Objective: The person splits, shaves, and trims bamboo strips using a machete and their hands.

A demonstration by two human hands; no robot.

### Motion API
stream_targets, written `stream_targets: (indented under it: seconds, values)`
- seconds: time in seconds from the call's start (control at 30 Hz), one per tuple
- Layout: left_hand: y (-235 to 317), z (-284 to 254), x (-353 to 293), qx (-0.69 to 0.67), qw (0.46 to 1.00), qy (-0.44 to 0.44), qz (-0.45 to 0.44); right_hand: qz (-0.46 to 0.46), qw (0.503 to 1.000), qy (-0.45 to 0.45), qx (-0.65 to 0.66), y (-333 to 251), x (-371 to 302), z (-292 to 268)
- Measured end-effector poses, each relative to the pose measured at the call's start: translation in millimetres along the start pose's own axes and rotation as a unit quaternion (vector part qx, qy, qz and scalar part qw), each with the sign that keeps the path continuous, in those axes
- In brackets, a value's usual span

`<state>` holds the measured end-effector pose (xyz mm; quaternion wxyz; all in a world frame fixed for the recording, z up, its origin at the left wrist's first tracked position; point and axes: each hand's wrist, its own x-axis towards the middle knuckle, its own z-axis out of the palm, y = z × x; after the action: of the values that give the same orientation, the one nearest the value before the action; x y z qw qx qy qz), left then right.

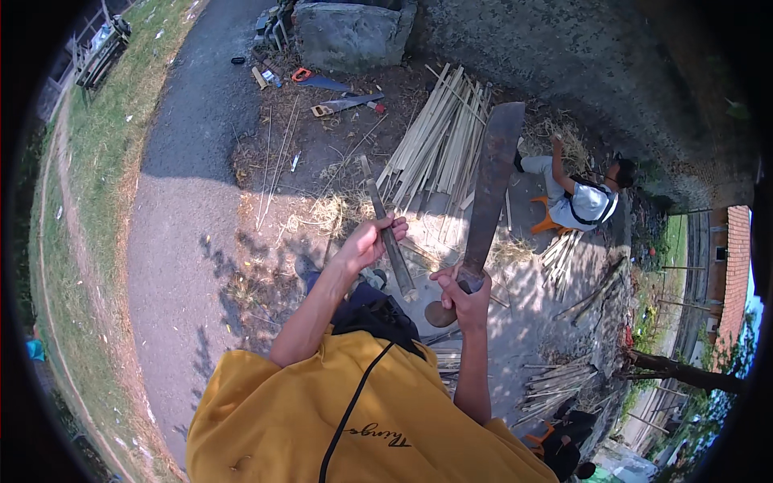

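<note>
My left hand is closed around a split bamboo piece, greyish and narrow, which slants from upper left to lower right in front of my body. My right hand grips a machete near the bottom of its long, dark, broad blade. The blade points up and away, tilted slightly right, and stands apart from the bamboo. Most of the machete's handle is hidden by my fingers; a rounded brown end shows just below them.
Ahead lies a big pile of pale bamboo strips. Handsaws rest on the ground beyond, near a concrete block. At right a person sits on an orange stool. More strips lie at lower right; a paved path runs left.
</note>
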<state>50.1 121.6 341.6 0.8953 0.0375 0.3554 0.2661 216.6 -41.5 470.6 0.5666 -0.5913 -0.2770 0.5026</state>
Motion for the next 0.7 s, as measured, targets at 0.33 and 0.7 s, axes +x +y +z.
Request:
stream_targets:
  seconds: [0.33, 0.7]
  values:
    - [29, 106, -61, 0.166, 0.977, -0.043, 0.127, -0.017, 0.989, -0.056, 0.133, -23, -42, 5]
    - [35, 142, -90, 0.227, 0.943, -0.088, 0.225, -0.033, 0.987, -0.071, 0.139, -31, -57, -5]
